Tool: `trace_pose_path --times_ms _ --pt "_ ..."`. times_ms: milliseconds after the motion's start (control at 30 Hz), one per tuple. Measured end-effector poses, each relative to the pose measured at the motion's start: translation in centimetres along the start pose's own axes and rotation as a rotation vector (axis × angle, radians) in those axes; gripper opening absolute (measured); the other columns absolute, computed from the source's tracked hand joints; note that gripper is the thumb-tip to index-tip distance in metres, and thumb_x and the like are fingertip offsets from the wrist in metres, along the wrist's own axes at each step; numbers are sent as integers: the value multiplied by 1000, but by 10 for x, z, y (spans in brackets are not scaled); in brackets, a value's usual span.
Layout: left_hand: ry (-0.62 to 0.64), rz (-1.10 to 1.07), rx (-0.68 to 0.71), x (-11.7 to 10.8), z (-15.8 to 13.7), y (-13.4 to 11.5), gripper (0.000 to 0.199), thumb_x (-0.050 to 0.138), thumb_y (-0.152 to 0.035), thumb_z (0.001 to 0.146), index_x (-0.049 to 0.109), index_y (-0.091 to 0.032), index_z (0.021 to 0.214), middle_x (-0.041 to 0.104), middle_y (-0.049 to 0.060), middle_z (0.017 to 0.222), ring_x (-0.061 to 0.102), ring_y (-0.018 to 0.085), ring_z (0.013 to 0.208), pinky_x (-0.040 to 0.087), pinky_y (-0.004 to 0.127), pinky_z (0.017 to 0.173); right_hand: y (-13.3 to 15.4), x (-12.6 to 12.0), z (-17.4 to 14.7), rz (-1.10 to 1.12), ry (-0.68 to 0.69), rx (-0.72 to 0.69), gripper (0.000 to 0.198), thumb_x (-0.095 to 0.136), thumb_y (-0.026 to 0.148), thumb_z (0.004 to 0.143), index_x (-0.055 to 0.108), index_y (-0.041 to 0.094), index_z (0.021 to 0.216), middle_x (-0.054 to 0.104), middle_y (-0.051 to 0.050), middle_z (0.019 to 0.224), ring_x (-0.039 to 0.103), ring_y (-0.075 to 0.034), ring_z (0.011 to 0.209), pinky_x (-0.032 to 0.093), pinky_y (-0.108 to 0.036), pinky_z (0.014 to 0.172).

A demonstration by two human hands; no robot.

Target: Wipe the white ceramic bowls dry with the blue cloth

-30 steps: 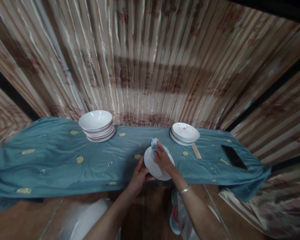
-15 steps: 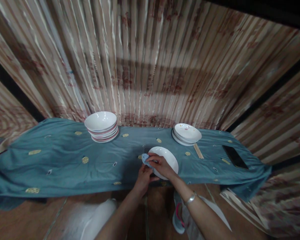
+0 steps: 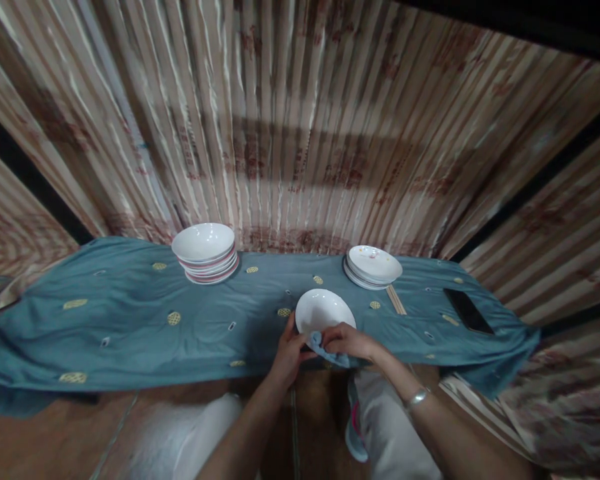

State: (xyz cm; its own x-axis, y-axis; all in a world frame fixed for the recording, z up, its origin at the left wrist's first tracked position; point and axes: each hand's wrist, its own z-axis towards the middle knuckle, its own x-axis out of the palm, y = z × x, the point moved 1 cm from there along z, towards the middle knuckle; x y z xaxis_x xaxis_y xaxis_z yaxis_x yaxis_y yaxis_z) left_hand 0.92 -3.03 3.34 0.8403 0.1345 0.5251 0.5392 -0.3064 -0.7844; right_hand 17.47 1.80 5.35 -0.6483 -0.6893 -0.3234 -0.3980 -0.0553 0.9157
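Note:
A white bowl is tilted toward me above the near edge of the cloth-covered table. My left hand grips its left side, thumb at the rim and fingers around the outside. In my right hand a light blue cloth is bunched against the bowl's near rim, part of it hanging below. A silver bracelet circles my right wrist. The underside of the bowl is hidden.
At the back left stands a stack of bowls, some with red rims. A stack of plates stands at the back right, with chopsticks beside it. A black phone lies farther right on the green tablecloth. Behind hangs a striped curtain.
My right hand has moved with the cloth from the bowl's left rim to its near rim. My left hand still grips the bowl, which has shifted slightly.

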Motion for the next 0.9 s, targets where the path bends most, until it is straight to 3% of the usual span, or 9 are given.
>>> trace_pose_path --times_ms 200,433,500,633,767,900 --pt "-54 -4 11 0 2 4 90 69 -16 66 31 -22 148 63 13 117 64 24 88 59 36 63 -17 -18 -15 -500 -202 -48 21 55 7 65 72 18 69 72 -3 87 65 -17 83 47 -25 77" --pt "-101 6 29 -1 6 5 89 69 -11 64 35 -20 146 65 10 104 62 22 87 59 35 63 -25 -33 -1 -833 -422 17 24 48 3 75 67 18 73 70 -5 87 64 -17 87 46 -24 80" --pt "-100 16 27 -3 8 6 88 69 -10 64 36 -21 145 66 7 99 63 20 83 59 34 63 -29 -34 9 -858 -502 -1 24 46 3 78 65 17 76 69 -7 89 64 -18 90 46 -27 84" --pt "-75 29 33 -6 10 6 86 69 -13 65 37 -22 144 67 5 95 63 19 78 59 33 61 -40 -29 33 -841 -610 -68 24 46 5 80 66 15 88 64 -13 115 59 -23 109 43 -35 99" --pt "-54 46 30 -5 8 2 82 70 -16 64 41 -21 141 67 6 96 64 20 78 58 34 60 -50 -20 53 -783 -622 -180 31 44 7 81 64 13 104 57 -13 129 49 -26 126 37 -41 109" --pt "-45 61 27 -3 7 1 78 68 -16 65 46 -23 139 67 6 99 63 19 80 57 31 62 -52 -11 66 -643 -593 -275 36 46 12 81 62 16 113 50 -14 139 45 -26 130 35 -46 111"
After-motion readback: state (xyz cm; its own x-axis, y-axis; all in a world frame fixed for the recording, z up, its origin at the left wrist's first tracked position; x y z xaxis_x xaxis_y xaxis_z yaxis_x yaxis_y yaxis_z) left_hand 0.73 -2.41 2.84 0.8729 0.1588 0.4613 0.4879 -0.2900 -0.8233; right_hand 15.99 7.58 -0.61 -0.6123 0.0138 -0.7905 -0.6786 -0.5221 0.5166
